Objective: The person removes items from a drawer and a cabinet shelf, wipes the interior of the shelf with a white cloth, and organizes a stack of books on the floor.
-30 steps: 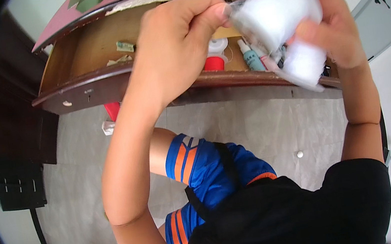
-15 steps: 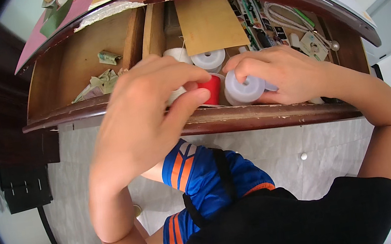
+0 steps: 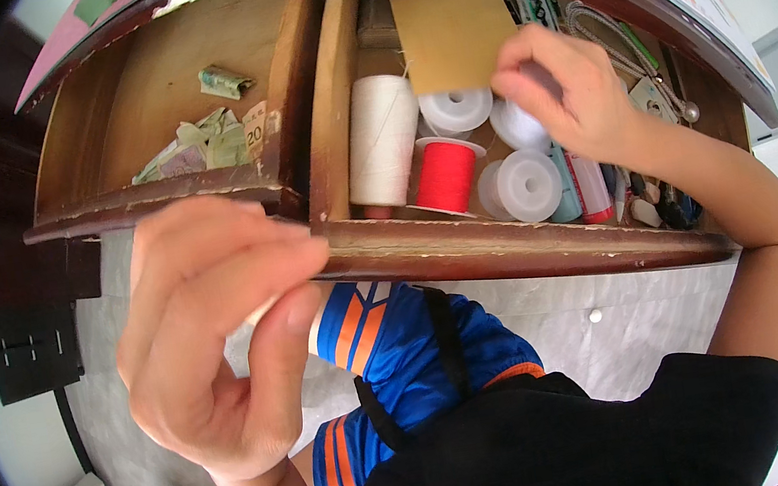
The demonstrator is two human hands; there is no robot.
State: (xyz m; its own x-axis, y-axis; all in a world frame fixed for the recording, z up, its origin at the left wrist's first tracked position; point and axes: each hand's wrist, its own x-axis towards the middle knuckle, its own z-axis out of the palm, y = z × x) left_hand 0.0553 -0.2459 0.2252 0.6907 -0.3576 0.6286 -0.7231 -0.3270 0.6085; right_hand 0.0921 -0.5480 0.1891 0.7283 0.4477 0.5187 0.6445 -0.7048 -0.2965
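Observation:
My left hand (image 3: pixel 222 338) is raised in front of the drawer, thumb and forefinger pinched together. A small pale bit shows between its fingers, too little to name. Inside the drawer (image 3: pixel 469 236), my right hand (image 3: pixel 573 95) curls its fingers round a translucent white plastic spool (image 3: pixel 515 129), partly hidden by the hand. Nearby lie a red thread spool (image 3: pixel 445 177), tilted, and a tall white thread cone (image 3: pixel 383 138). Another white plastic spool (image 3: pixel 457 112) sits behind the red one. A further translucent spool (image 3: pixel 531 184) rests by the drawer's front wall.
A yellow-brown envelope (image 3: pixel 451 17) lies at the back of the drawer. Pens, a pearl-like cord (image 3: pixel 628 56) and small items crowd its right side. The left drawer (image 3: pixel 145 88) holds crumpled banknotes (image 3: pixel 213 139). Papers lie on the desktop above.
My left hand has drawn back from the red thread spool, leftward and down out of the drawer. The right hand has moved up and right, off the front spool, uncovering the spools.

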